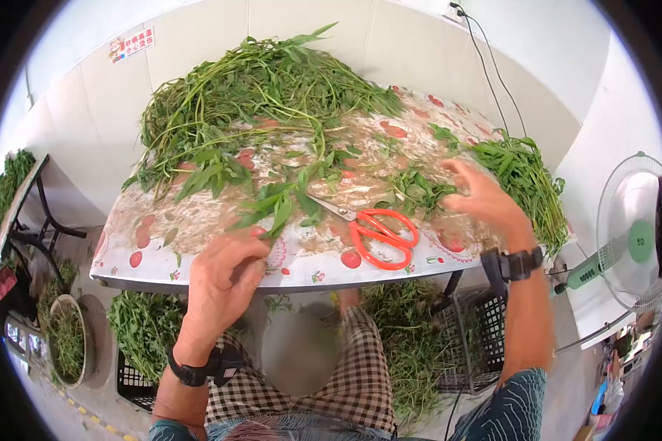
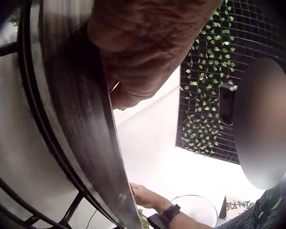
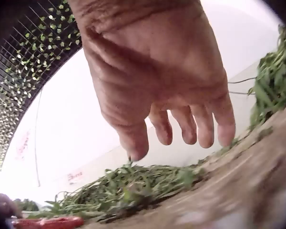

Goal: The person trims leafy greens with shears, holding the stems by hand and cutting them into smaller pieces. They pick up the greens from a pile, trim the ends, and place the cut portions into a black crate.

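Note:
Close to the table's front edge, my left hand (image 1: 228, 268) has its fingers curled and pinches a leafy green sprig (image 1: 276, 206), whose leaves spread out over the cloth. In the left wrist view the sprig is hidden behind the table edge. My right hand (image 1: 485, 198) is held over the right part of the table, palm down, fingers apart and nothing in them, as the right wrist view also shows. Left of it lies a small heap of cut leaves (image 1: 415, 191). Scissors with red handles (image 1: 382, 237) lie between the hands, blades toward the sprig.
A large pile of leafy stems (image 1: 250, 95) covers the table's back left. A bundle (image 1: 526, 176) lies at the right end, near a standing fan (image 1: 632, 228). Below the table are a crate of greens (image 1: 147, 331) and a black crate (image 1: 478, 338).

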Tool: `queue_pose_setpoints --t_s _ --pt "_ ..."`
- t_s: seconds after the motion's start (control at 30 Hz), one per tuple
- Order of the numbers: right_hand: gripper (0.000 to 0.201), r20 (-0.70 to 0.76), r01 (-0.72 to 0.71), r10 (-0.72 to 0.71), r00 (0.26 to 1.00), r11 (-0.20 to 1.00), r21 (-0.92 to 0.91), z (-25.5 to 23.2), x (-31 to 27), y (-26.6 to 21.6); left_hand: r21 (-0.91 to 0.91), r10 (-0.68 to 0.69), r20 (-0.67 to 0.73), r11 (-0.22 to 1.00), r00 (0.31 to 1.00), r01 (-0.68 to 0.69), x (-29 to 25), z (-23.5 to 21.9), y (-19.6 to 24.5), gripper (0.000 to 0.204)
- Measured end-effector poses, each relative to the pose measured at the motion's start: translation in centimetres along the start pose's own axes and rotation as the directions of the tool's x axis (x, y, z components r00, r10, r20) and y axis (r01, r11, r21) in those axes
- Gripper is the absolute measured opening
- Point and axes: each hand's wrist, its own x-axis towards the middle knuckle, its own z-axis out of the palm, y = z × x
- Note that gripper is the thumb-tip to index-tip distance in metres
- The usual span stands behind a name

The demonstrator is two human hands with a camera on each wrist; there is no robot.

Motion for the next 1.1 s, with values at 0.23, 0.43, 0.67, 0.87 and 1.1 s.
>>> queue_pose_setpoints --t_s 0.23,0.43,0.67,0.87,1.1 --pt "0.065 0.204 0.297 -0.265 0.942 0.944 -0.144 2.5 5.8 -0.9 0.022 0.013 0.02 1.0 1.0 -0.014 -0.1 -0.3 0.0 0.017" --pt "0.033 0.202 0.174 -0.159 0.966 0.983 -0.059 3.4 5.7 -3.2 -0.001 0.024 0.039 1.0 0.999 -0.024 -0.1 -0.4 0.1 0.016" --pt "0.022 0.004 0.242 -0.244 0.97 0.96 -0.137 4.4 4.8 -1.2 0.011 0.091 -0.001 0.996 0.996 -0.091 -0.1 -0.4 -0.2 0.016" --pt "0.022 -0.11 0.131 -0.163 0.981 0.96 -0.248 2.7 0.8 3.6 0.01 0.038 0.026 0.999 0.999 -0.038 -0.3 -0.3 -0.2 0.019" --pt "0.028 -0.304 -0.176 0.186 0.934 0.983 0.061 1.0 -10.1 6.9 -0.003 -0.044 0.076 0.999 0.996 0.045 -0.7 0.2 -1.0 0.014"
